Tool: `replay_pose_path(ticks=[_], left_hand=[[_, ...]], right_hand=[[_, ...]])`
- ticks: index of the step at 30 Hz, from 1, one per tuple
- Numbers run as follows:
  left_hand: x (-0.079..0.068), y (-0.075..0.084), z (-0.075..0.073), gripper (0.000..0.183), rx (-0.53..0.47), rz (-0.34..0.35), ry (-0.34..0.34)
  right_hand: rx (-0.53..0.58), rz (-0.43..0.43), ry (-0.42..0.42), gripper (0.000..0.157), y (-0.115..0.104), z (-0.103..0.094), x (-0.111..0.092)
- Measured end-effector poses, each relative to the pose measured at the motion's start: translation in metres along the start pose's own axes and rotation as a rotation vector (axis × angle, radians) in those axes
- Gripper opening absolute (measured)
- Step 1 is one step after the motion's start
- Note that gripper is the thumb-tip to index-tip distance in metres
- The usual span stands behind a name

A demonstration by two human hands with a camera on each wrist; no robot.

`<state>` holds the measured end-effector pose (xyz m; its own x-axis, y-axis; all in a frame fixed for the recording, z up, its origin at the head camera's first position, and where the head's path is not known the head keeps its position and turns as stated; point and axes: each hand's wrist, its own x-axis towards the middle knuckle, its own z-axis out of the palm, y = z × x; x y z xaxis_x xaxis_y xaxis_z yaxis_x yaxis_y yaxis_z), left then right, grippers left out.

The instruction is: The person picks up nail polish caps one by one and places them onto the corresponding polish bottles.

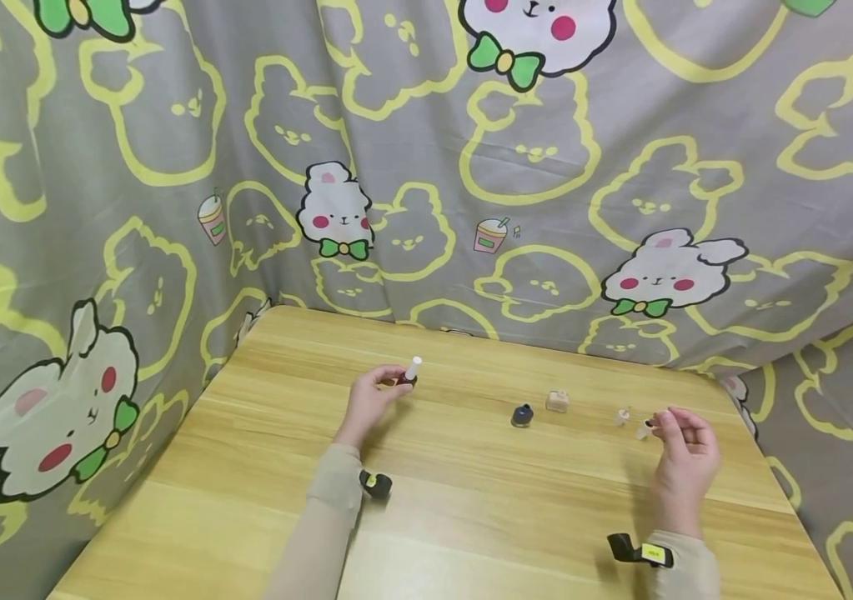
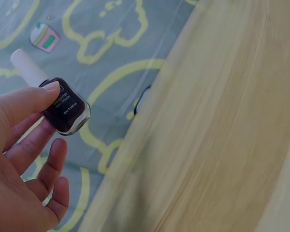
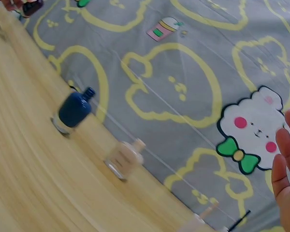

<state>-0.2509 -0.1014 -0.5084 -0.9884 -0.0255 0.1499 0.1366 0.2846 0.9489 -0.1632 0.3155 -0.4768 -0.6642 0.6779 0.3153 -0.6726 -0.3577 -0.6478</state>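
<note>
Left hand (image 1: pixel 372 398) pinches nail polish bottle (image 2: pixel 66 110), axis near upright, white cap (image 1: pixel 414 367) up — right hand (image 1: pixel 686 454) well apart rightward, can't tell if pinching.

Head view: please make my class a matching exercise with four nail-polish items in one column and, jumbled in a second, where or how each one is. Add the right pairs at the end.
Column one
1. Dark red bottle
2. Blue bottle
3. Pale bottle
4. Cap with the dark brush

Column two
A. Uncapped, the right-hand one of two open bottles in the picture
B. Close by the right hand
C. Uncapped, the left-hand one of two open bottles in the picture
D. Held by the left hand, white cap on

Right pairs: 1-D, 2-C, 3-A, 4-B
</note>
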Motion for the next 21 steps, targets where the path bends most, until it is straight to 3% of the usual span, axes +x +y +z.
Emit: replay_pose_path(ticks=[8, 15, 21], left_hand=[[0.018, -0.009, -0.007, 0.031, 0.042, -0.013, -0.025], [0.029, -0.016, -0.012, 0.030, 0.058, -0.012, -0.044], [0.036, -0.021, -0.014, 0.031, 0.054, -0.038, -0.042]], right_hand=[[0.056, -0.053, 0.070, 0.012, -0.007, -0.017, 0.010], [-0.003, -0.087, 0.155, 0.018, -0.008, -0.032, 0.017], [-0.040, -0.033, 0.147, 0.023, -0.004, -0.051, 0.021]])
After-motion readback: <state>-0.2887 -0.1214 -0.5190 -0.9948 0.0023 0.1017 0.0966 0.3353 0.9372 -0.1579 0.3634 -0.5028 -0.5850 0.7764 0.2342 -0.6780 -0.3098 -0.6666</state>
